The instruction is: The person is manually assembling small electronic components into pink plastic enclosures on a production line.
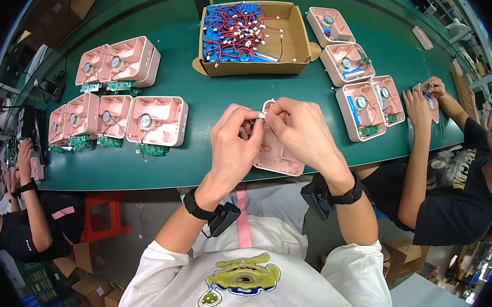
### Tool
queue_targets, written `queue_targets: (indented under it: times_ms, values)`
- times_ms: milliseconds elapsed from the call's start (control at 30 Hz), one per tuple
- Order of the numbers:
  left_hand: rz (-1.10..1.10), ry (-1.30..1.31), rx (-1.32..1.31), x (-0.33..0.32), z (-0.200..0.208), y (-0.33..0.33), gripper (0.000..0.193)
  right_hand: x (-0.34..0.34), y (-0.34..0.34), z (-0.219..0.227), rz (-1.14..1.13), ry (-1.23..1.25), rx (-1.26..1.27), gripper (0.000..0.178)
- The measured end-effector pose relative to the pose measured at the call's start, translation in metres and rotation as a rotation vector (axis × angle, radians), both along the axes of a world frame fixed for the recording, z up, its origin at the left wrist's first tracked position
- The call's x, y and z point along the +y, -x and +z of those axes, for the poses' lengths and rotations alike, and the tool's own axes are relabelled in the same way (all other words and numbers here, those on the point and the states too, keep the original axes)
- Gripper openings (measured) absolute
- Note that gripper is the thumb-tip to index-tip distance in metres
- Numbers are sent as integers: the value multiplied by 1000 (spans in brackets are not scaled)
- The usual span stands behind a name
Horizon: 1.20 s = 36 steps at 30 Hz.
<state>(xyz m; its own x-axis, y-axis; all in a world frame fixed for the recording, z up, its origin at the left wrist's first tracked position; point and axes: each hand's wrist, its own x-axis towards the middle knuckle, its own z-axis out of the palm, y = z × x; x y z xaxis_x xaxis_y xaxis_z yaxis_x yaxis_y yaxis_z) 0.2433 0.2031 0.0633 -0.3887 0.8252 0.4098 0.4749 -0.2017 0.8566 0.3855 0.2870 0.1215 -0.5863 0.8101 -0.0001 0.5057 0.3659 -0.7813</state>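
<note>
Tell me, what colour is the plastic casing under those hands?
Pale pink; the plastic casing shows best in the head view.

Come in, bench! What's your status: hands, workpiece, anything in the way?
Left hand and right hand pinching a small white connector. Pink plastic housing below, partly hidden by them. Cardboard box of blue batteries beyond, apart from both hands.

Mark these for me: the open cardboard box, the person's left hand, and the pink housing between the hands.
Open cardboard box (263, 70): head view, on its near wall.
Left hand (231, 141): head view, on its back.
Pink housing (279, 165): head view, on its near end.
</note>
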Motion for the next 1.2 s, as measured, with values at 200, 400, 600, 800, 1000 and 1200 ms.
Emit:
queue_targets:
  times_ms: [200, 400, 600, 800, 1000, 1200]
  values:
    - [23, -34, 127, -5, 4, -8, 13, -10, 4, -13, -69, -101, 12, 18]
    - [-81, -52, 147, 3, 3, 3, 13, -2, -2, -8, -7, -216, -9, 15]
    - [-112, 119, 93, 17, 20, 21, 12, 22, -52, 32, -21, -252, -145, 14]
    - [-146, 133, 235, 37, 26, 27, 16, 0, -45, -17, 48, -646, -144, 32]
    - [-135, 128, 350, 34, 36, 28, 17, -6, -38, -24, -45, -541, -170, 35]
    - [3, 309, 249, -4, 42, 18, 16, -29, -24, -24, -184, -609, -245, 35]
